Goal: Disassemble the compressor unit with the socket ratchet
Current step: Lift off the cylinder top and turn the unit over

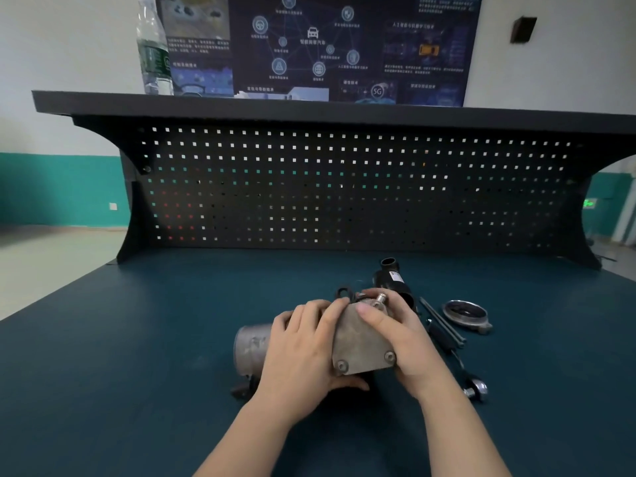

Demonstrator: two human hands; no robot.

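Grey cast-metal compressor unit (358,342) lies between my palms on the blue bench (137,339) | my left hand (306,342) and right hand (399,335) clasp its flanks | likely heavy, rigid, slick | black-handled socket ratchet (454,359) lies just right of my right hand.

Grey metal compressor unit (361,342) lies on its side; socket ratchet (457,363) lies just right.

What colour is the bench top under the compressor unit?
Dark teal-blue, plain; the head view shows the bench top around the compressor unit.
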